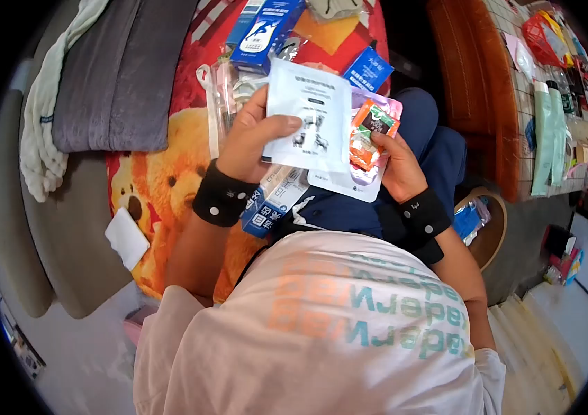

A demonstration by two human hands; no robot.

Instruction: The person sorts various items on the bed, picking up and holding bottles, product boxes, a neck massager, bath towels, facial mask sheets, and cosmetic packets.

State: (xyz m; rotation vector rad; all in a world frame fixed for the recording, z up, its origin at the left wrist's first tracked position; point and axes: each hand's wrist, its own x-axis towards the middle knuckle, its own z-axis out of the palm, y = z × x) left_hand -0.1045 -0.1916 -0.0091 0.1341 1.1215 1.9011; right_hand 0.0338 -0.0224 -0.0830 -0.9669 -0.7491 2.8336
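Observation:
My left hand [256, 130] grips a flat white packet [314, 93] by its left side, thumb on the front; dark print and small animal pictures show on it. With my right hand [402, 169] I pinch a small orange packet [361, 153] that has a dark and green label. Behind both lies a pink-and-white pouch [353, 187], its lower edge showing and its upper part largely covered; whether my right fingers hold it too cannot be made out. Below my left hand, a blue-and-white box [265, 214] rests beside my lap.
Blue boxes [260, 34] and another blue box [368, 69] lie on the red and orange bear-print cover [186, 155]. A white folded tissue [128, 238] is at left. Green tubes [541, 138] lie on the right table. A bin [493, 232] with wrappers stands at my right.

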